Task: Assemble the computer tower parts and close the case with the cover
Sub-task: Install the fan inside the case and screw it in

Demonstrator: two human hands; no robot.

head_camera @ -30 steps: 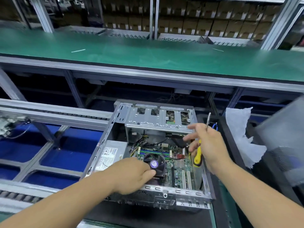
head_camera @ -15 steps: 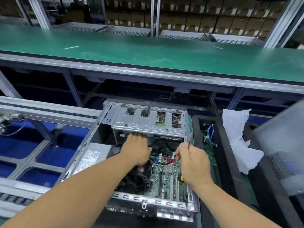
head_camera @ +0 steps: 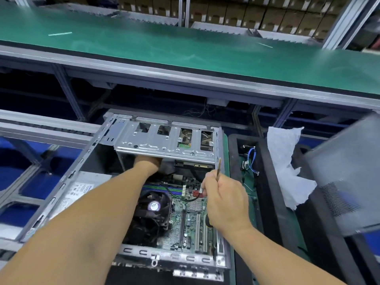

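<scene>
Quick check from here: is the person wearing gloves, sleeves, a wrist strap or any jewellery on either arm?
No. The right hand is ungloved, both forearms are uncovered to the frame edge, and no strap, watch or ring shows. The left hand is mostly hidden.

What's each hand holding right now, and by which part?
Right hand grips the screwdriver by its handle, shaft pointing up. Left hand reaches under the drive cage; any hold is hidden.

The open computer case (head_camera: 67,182) lies on its side as the landmark: the drive cage (head_camera: 164,140) spans its far end, the motherboard (head_camera: 185,219) lies on its floor, and the fan (head_camera: 153,208) sits on the board's left part. The left hand (head_camera: 147,162) reaches under the cage, while the right hand (head_camera: 224,202) is over the board's right side holding a screwdriver (head_camera: 218,169). Right of the case lies a tray (head_camera: 267,182) with cables (head_camera: 250,159), a crumpled sheet (head_camera: 287,161) further right, and behind the case runs a conveyor belt (head_camera: 185,50).
</scene>
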